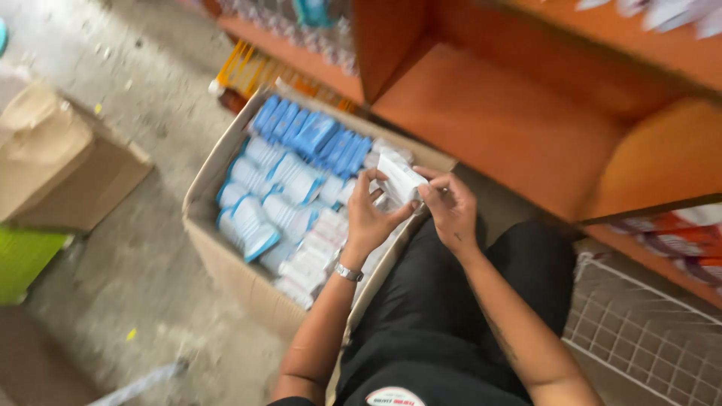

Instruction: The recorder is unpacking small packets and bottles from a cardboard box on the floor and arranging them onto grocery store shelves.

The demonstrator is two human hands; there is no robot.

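At the far left a closed brown cardboard box (pixel 56 162) sits on the grey concrete floor (pixel 143 286), with a green flat thing (pixel 22 259) just below it at the picture's edge. Bare floor runs between this box and the next one, the widest open stretch in view.

Next comes an open cardboard carton (pixel 226 267), set at a slant, packed with blue-and-white packets (pixel 289 184); they are too many and too blurred to count. They lie in rows, dark blue ones along the far side, pale ones toward the near corner. The carton's right wall touches the person's black-clad knee.

Over the carton's right corner the left hand (pixel 368 218), a metal watch (pixel 348 272) on its wrist, has its fingers closed on the lower end of one small white box (pixel 398 179). The box's long axis runs slantwise, from upper left by the packets down to lower right. The right hand (pixel 450 207) pinches its lower right end, so both hands are clamped on this single box, held just above the carton's rim.

To the right stands an orange shelf (pixel 511 120), its board bare and open just beyond the hands. Below it, at the far right, lies a white wire rack (pixel 647 323)
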